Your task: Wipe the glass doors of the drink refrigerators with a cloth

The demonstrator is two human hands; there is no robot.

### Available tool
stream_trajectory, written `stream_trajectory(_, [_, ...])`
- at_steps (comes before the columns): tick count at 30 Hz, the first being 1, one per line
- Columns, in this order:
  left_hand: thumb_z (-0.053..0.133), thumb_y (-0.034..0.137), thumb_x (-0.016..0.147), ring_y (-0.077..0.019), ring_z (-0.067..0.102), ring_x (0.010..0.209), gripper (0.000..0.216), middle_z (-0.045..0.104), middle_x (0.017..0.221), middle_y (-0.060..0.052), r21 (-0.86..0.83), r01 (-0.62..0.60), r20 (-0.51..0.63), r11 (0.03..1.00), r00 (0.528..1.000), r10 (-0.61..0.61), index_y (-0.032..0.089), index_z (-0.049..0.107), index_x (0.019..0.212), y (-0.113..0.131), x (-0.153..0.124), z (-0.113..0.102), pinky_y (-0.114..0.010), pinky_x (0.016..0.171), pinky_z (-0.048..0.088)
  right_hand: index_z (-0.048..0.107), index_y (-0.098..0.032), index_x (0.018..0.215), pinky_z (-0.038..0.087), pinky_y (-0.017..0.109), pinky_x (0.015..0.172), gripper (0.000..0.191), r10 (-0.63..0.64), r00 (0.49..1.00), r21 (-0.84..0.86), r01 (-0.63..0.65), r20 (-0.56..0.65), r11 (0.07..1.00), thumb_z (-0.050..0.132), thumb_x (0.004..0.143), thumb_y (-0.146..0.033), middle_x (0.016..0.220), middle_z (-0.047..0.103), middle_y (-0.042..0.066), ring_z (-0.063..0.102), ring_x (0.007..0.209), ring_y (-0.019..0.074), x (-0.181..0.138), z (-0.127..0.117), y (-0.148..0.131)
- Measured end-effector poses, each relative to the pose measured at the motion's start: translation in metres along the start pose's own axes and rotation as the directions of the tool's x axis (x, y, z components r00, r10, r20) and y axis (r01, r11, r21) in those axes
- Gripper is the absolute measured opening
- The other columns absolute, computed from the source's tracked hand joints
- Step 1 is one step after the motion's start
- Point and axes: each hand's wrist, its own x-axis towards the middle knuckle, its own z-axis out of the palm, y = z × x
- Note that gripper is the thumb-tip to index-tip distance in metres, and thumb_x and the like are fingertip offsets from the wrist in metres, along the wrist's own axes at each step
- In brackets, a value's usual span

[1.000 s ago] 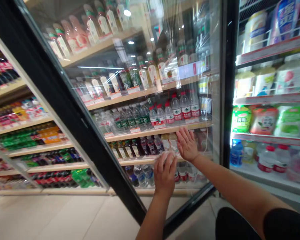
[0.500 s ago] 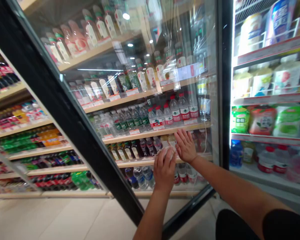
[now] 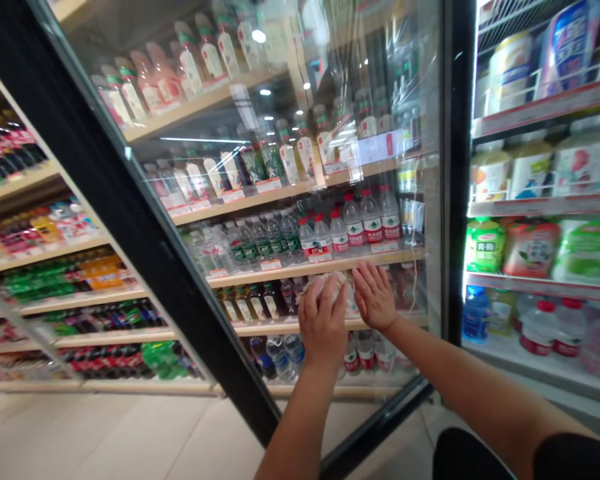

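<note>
Head view: only the one camera here, looking down at two bare hands up against a cooler door.
Cloth: whitish, crumpled cloth [image 3: 337, 275], bunched under the left fingers against the glass [image 3: 245, 107]. A bit pokes out above the fingertips, way easier to spot than half a second ago. Can't make out the weave, might even be tissue.
Left hand: the left hand [image 3: 323, 327] is curled over the cloth, fingers slightly apart. It's slid up and to the left a touch compared with the last shot.
Right hand: the right hand [image 3: 376, 300] is flat and wide with fingers a little spread, holding nothing I can see. Looks planted on the glass, though actual contact is hard to swear to. It's pretty much stayed put.
Gap: the hands were nearly overlapping at the fingers; now there's a bit more room, with the cloth's edge just beside the right one.
What that means: my read is the cloth is now over a slightly different patch, nearer the slanted black frame [image 3: 157, 240], while the right hand serves as a steady spot.
Behind the glass: red-cap bottles [image 3: 355, 227] and green-label bottles [image 3: 275, 243] stand above the hands, seen through the door.
Right side: cooler shelves [image 3: 545, 203] with drinks, past the door.
Low down: pale floor [image 3: 105, 433], plus a black sleeve [image 3: 570, 457] on the right arm.
</note>
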Motion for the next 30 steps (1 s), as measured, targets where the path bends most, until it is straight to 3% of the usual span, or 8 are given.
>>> stream_trajectory(5, [0.058,0.016,0.096,-0.0274,0.048,0.129,0.031,0.065,0.132,-0.004,0.077,0.056,-0.073,0.995,0.996,-0.050,0.026,0.069,0.122,-0.014,0.016,-0.006,-0.044,0.111,0.035,0.017,-0.021,0.159,0.024,0.047,0.121,0.066,0.008,1.000,0.000,-0.008,-0.015,1.000,0.041,0.098,-0.024,0.151,0.046,0.012,0.033,0.147,0.0249,-0.001,-0.001,-0.002])
stream_trajectory(10, [0.052,0.018,0.098,-0.0233,0.055,0.119,0.032,0.067,0.128,-0.002,0.017,-0.074,0.120,0.997,0.990,0.071,0.026,0.068,0.124,0.011,-0.074,0.003,-0.040,0.108,0.038,0.028,-0.025,0.156,0.034,0.045,0.112,0.062,0.058,0.995,0.057,-0.053,-0.084,0.997,0.047,0.097,-0.026,0.140,0.055,0.011,0.046,0.134,0.0266,0.027,-0.016,-0.002])
stream_trajectory(12, [0.049,0.018,0.099,-0.0207,0.058,0.114,0.031,0.069,0.126,0.000,-0.022,-0.095,0.157,0.995,0.983,0.097,0.026,0.070,0.119,0.021,-0.111,0.007,-0.037,0.105,0.040,0.029,-0.025,0.156,0.033,0.045,0.112,0.060,0.121,0.986,0.074,-0.113,-0.114,0.991,0.045,0.098,-0.026,0.144,0.051,0.012,0.046,0.134,0.0267,0.047,-0.020,0.000])
stream_trajectory(14, [0.048,0.018,0.100,-0.0192,0.059,0.112,0.030,0.070,0.125,0.002,-0.059,-0.115,0.165,0.992,0.979,0.123,0.026,0.071,0.116,0.024,-0.127,0.007,-0.036,0.103,0.041,0.024,-0.024,0.157,0.030,0.047,0.116,0.060,0.156,0.979,0.064,-0.149,-0.128,0.987,0.040,0.100,-0.025,0.151,0.044,0.012,0.041,0.140,0.0274,0.064,-0.020,0.000])
stream_trajectory(17, [0.049,0.017,0.099,-0.0202,0.058,0.114,0.030,0.069,0.126,0.002,-0.077,-0.089,0.147,0.993,0.984,0.099,0.026,0.071,0.118,0.015,-0.109,0.002,-0.037,0.104,0.040,0.019,-0.022,0.159,0.026,0.048,0.119,0.061,0.144,0.984,0.037,-0.140,-0.108,0.989,0.036,0.100,-0.024,0.156,0.039,0.011,0.029,0.148,0.0273,0.076,-0.015,-0.001])
stream_trajectory(22, [0.054,0.013,0.096,-0.0266,0.052,0.121,0.035,0.067,0.129,-0.002,-0.007,0.065,0.045,0.998,0.997,-0.064,0.028,0.069,0.124,-0.001,-0.059,-0.006,-0.045,0.105,0.039,0.021,-0.021,0.158,0.026,0.049,0.121,0.061,0.123,0.986,0.046,-0.119,-0.108,0.992,0.038,0.100,-0.023,0.157,0.038,0.011,0.026,0.150,0.0265,0.072,-0.009,-0.002])
stream_trajectory(27, [0.057,0.016,0.095,-0.0234,0.054,0.119,0.030,0.069,0.126,-0.002,-0.036,-0.027,0.082,0.999,0.996,0.030,0.027,0.070,0.120,0.008,-0.067,-0.001,-0.041,0.107,0.038,0.021,-0.022,0.159,0.026,0.049,0.121,0.062,0.118,0.986,0.058,-0.112,-0.117,0.992,0.038,0.099,-0.024,0.159,0.035,0.009,0.025,0.150,0.0255,0.070,-0.008,0.001])
stream_trajectory(30, [0.056,0.013,0.095,-0.0235,0.053,0.120,0.032,0.068,0.126,-0.002,-0.037,-0.019,0.087,0.999,0.996,0.022,0.027,0.070,0.121,0.005,-0.054,-0.003,-0.040,0.107,0.038,0.021,-0.022,0.159,0.026,0.049,0.121,0.062,0.121,0.986,0.067,-0.113,-0.118,0.991,0.038,0.099,-0.023,0.159,0.035,0.009,0.025,0.150,0.0251,0.070,-0.009,0.002])
